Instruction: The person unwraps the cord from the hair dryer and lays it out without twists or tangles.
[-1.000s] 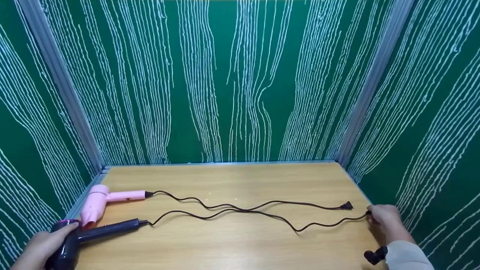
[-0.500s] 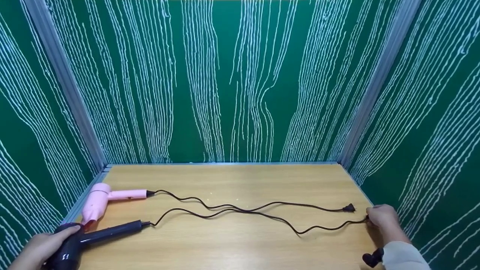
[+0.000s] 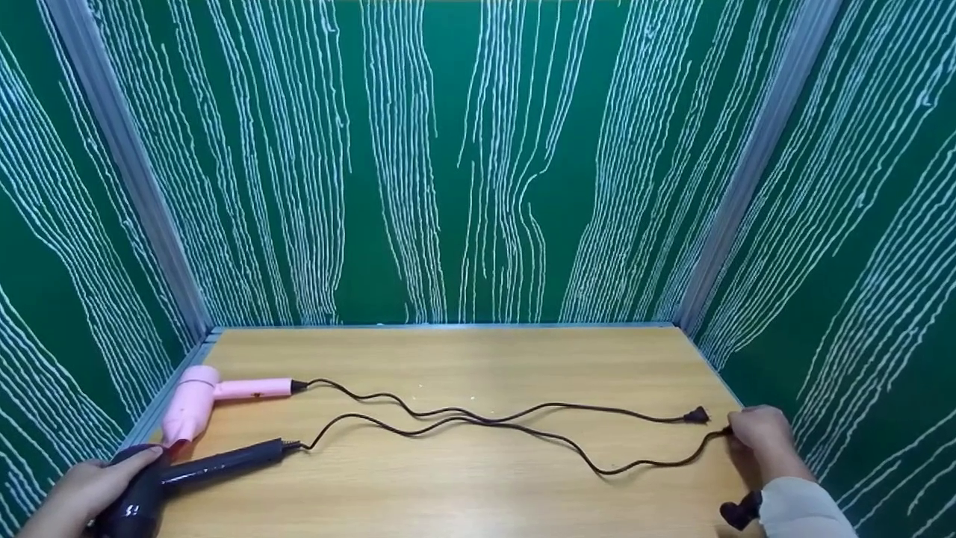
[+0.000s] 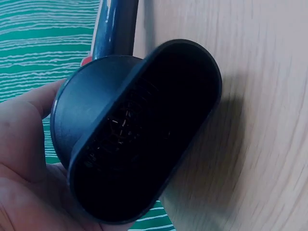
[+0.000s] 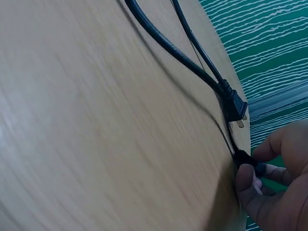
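My left hand [image 3: 97, 487] grips the body of a dark hair dryer [image 3: 224, 463] at the table's near left. The left wrist view shows its wide oval nozzle [image 4: 96, 168] facing the camera, with the left hand [image 4: 24, 163] wrapped behind it. At the right edge, my right hand [image 3: 763, 433] pinches the plug [image 5: 245, 158] of the dark dryer's black cord [image 3: 642, 465]. Behind the dark dryer lies a pink hair dryer [image 3: 190, 407], its handle pointing right. Its cord [image 3: 590, 406] runs across to a loose plug [image 3: 697, 415] near my right hand.
Both cords come close together mid-table on the wooden tabletop [image 3: 448, 493]. Green walls with white wavy lines [image 3: 388, 164] close off the back and sides, joined by grey corner posts [image 3: 747, 172]. A black device [image 3: 741, 511] sits at my right wrist.
The right end of the dark dryer's cord has shifted toward the near edge and bends more by my right hand. The dark dryer has moved very slightly right in the head view.
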### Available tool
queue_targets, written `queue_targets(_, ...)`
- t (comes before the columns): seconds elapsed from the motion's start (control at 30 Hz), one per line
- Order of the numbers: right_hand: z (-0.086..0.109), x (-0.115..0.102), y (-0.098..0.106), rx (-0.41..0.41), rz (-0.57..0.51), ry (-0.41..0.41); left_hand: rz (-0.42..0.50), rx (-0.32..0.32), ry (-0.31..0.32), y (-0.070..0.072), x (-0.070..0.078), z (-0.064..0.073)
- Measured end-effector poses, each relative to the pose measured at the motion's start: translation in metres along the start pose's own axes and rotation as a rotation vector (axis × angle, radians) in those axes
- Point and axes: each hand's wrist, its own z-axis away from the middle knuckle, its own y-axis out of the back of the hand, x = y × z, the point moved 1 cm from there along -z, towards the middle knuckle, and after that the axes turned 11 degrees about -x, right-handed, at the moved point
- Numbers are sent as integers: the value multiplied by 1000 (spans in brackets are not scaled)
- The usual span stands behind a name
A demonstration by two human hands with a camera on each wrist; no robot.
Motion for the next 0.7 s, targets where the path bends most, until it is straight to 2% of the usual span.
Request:
queue_targets(0.1,1,-1,-1,-12,-73,-10,-11,14,-11,0,4,3)
queue_targets(0.23,1,-4,-3,-27,-77,-21,-32,50,-30,-2,15,12)
queue_targets(0.43,1,-11,-3,-28,-94,-3,-41,53,-39,-1,32,27)
queue_targets(0.57,1,-11,-3,-35,-101,33,-74,101,-38,-3,41,32)
queue_targets(0.7,4,-12,-3,-29,-89,31,-112,150,-71,-7,50,33)
